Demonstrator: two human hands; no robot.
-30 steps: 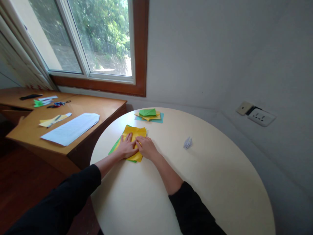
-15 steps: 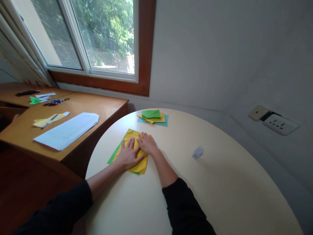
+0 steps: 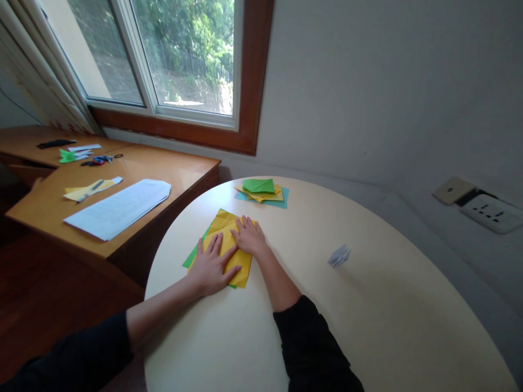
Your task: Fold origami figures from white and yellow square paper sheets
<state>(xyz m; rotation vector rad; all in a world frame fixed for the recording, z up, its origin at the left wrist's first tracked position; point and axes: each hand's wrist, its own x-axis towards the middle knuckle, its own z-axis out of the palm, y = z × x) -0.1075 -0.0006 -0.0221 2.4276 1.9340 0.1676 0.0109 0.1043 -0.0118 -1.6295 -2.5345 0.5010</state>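
A person is sitting at a big round table (image 3: 368, 326) that is standing close to the grey wall. On the left, a wooden desk (image 3: 171, 169) is standing under the window (image 3: 163, 60), and a long white paper (image 3: 118, 208) is lying on it, with scissors (image 3: 100, 160) and some small paper scraps farther back.

On the near left part of the round table a yellow sheet (image 3: 223, 228) is lying over a green sheet (image 3: 193, 256), which is showing only at the left edge. Both hands are lying flat on the yellow sheet. The left hand (image 3: 211, 267) is pressing on its lower part with the fingers spread wide, gripping nothing. The right hand (image 3: 251, 239) is pressing just beside it, at the right edge, with the fingers stretched out and close together, also gripping nothing.

Farther back a small pile of coloured sheets (image 3: 261, 190) is lying, with a folded green one on top. To the right, well apart from the hands, a small folded white paper (image 3: 339, 255) is resting alone.
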